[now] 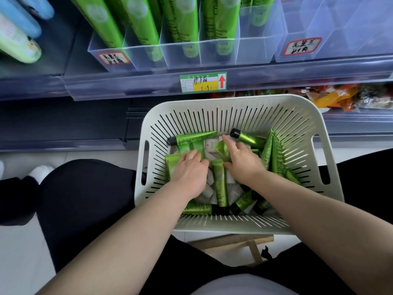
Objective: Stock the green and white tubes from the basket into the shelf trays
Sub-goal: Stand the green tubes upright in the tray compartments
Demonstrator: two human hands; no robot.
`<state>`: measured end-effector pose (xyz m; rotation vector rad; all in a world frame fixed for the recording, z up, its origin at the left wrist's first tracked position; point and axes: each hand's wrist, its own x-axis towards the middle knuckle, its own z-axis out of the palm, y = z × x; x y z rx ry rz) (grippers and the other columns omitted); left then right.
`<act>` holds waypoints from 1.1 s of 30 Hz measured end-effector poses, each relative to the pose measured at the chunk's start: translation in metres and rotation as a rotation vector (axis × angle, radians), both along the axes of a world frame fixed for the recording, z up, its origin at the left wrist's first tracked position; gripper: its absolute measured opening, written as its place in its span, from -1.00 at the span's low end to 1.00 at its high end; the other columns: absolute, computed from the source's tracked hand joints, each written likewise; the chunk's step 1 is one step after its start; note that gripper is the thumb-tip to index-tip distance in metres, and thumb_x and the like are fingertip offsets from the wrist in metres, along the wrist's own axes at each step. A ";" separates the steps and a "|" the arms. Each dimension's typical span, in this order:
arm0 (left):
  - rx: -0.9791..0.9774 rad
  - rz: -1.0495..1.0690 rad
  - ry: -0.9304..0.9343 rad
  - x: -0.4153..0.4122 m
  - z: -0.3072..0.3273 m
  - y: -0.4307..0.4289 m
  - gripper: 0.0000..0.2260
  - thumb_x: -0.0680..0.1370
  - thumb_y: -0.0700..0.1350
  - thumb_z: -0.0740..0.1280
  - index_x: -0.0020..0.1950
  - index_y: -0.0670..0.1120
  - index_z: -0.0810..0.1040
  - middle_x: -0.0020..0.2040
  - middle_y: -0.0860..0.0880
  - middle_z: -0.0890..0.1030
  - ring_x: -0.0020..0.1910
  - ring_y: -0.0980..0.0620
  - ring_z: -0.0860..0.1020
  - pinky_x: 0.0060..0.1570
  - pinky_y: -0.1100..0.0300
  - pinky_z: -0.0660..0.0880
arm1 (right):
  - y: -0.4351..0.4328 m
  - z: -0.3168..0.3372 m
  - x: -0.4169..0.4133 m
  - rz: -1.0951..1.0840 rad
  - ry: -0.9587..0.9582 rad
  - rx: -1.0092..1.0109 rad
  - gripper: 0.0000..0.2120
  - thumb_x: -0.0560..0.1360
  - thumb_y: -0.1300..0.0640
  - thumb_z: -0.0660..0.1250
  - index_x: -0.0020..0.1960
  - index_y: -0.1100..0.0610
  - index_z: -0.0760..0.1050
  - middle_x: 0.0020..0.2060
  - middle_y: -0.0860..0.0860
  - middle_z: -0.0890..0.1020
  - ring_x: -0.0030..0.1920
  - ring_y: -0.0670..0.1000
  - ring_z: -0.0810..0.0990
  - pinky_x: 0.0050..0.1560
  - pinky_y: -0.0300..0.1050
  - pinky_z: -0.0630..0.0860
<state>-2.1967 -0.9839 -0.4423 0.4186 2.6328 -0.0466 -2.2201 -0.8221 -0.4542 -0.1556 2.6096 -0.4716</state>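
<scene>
A pale slotted basket [297,116] stands in front of me with several green tubes and small white tubes [210,145] inside. Both hands are down in it. My left hand [189,169] lies on green tubes at the left with its fingers curled round one [200,149]. My right hand [242,158] pinches a green tube [222,151] in the middle, index finger stretched forward. One green tube [220,184] lies between the hands. Above, a clear shelf tray [253,50] holds upright green tubes [180,24] in its left compartments.
A second clear tray [331,39] with a handwritten label stands to the right. A price tag [203,83] sits on the shelf rail. Snack packets [331,99] lie on the lower shelf at right. The basket rests on a wooden stool [238,241]. My knees flank it.
</scene>
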 end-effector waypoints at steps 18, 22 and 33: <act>0.108 0.041 -0.055 -0.026 0.007 0.024 -0.42 0.43 -0.42 0.27 0.44 -0.12 0.34 0.31 -0.13 0.46 0.29 -0.13 0.40 0.19 -0.02 0.48 | 0.025 0.028 0.003 -0.110 0.251 -0.185 -0.79 0.57 0.05 0.24 0.18 0.06 0.42 -0.04 0.00 0.58 -0.11 0.07 0.53 -0.21 -0.04 0.50; -0.026 0.030 -0.202 -0.047 0.006 0.030 -0.38 0.48 -0.38 0.23 0.50 -0.01 0.27 0.29 -0.18 0.41 0.30 -0.18 0.36 0.19 -0.02 0.40 | 0.028 0.029 0.004 -0.117 0.251 -0.186 -0.77 0.58 0.06 0.22 0.23 0.04 0.42 0.00 0.00 0.59 -0.10 0.07 0.54 -0.18 -0.02 0.54; 0.186 0.076 -0.184 -0.036 0.061 -0.010 -0.76 0.55 -0.06 0.37 0.20 -0.03 0.48 0.18 0.01 0.55 0.01 0.08 0.46 -0.04 0.20 0.38 | 0.026 0.061 0.004 -0.090 0.230 -0.224 -0.79 0.57 0.10 0.21 0.20 0.04 0.43 -0.04 -0.03 0.55 -0.12 0.03 0.50 -0.20 -0.09 0.44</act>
